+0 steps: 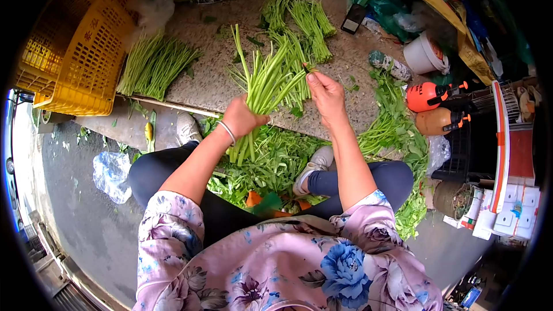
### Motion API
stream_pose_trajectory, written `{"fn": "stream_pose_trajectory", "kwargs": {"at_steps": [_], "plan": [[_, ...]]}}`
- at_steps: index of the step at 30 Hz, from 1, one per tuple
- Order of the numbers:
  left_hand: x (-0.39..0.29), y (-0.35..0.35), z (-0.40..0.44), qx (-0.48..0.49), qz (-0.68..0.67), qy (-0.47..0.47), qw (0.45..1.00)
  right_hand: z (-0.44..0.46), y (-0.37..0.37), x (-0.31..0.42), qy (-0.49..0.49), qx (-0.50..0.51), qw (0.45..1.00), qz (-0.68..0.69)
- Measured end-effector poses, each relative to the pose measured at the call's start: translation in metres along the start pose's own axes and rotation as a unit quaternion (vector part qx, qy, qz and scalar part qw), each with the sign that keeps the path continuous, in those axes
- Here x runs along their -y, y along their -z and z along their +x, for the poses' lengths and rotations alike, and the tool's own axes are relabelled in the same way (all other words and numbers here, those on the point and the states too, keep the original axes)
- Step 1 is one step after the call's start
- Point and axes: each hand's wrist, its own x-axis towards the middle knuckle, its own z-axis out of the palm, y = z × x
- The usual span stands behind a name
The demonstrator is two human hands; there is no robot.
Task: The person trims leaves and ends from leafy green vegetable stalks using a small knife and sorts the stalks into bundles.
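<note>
My left hand (244, 118), with a bracelet at the wrist, is closed around a bunch of long green vegetable stems (268, 83) held upright and fanned out. My right hand (328, 97) pinches at the tips on the bunch's right side. A small dark piece (305, 68) shows at its fingertips, too small to name. Behind the held bunch, more cut stems (311, 23) lie on the concrete slab. A neat pile of stems (154, 64) rests at the left. Loose leafy greens (268, 161) are heaped below my hands, between my feet.
A yellow plastic crate (86, 52) stands at the left, by the stem pile. More leafy greens (397, 132) spread along the right. Beyond them are a white bucket (423, 55), a red spray bottle (423, 97) and an orange one (435, 121). A clear plastic bag (113, 176) lies on the ground.
</note>
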Motion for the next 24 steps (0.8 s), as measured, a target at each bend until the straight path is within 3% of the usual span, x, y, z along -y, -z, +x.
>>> {"fn": "stream_pose_trajectory", "kwargs": {"at_steps": [2, 4, 5, 6, 8, 10, 12, 14, 15, 18, 24], "plan": [[0.001, 0.003, 0.001, 0.022, 0.023, 0.04, 0.999, -0.003, 0.012, -0.017, 0.018, -0.017, 0.998, -0.061], [0.013, 0.003, 0.007, 0.076, -0.103, 0.034, 0.991, -0.015, 0.019, -0.023, 0.052, -0.067, 0.96, -0.268], [0.019, 0.005, 0.01, 0.108, -0.144, 0.065, 0.981, -0.023, 0.023, -0.026, -0.009, -0.068, 0.943, -0.326], [0.018, 0.008, 0.008, 0.109, -0.144, 0.072, 0.981, -0.03, 0.029, -0.039, -0.015, -0.064, 0.943, -0.325], [0.015, 0.014, 0.008, 0.13, -0.283, 0.13, 0.941, -0.039, 0.041, -0.072, -0.046, -0.119, 0.953, -0.275], [0.02, 0.018, 0.008, 0.146, -0.317, 0.12, 0.929, -0.054, 0.043, -0.077, -0.096, -0.121, 0.96, -0.233], [0.02, 0.021, 0.006, 0.16, -0.448, 0.134, 0.869, -0.066, 0.049, -0.09, -0.228, 0.021, 0.955, -0.19], [0.019, 0.022, 0.004, 0.163, -0.471, 0.123, 0.858, -0.081, 0.031, -0.049, -0.345, 0.129, 0.929, -0.041], [0.019, 0.022, 0.004, 0.15, -0.489, 0.118, 0.851, -0.088, 0.018, -0.038, -0.335, 0.14, 0.93, 0.061], [0.018, 0.021, 0.003, 0.14, -0.5, 0.101, 0.849, -0.097, -0.005, -0.017, -0.244, 0.194, 0.934, 0.177], [0.023, 0.016, 0.009, 0.116, -0.507, 0.082, 0.85, -0.087, -0.051, -0.008, -0.143, 0.145, 0.972, 0.115]]}}
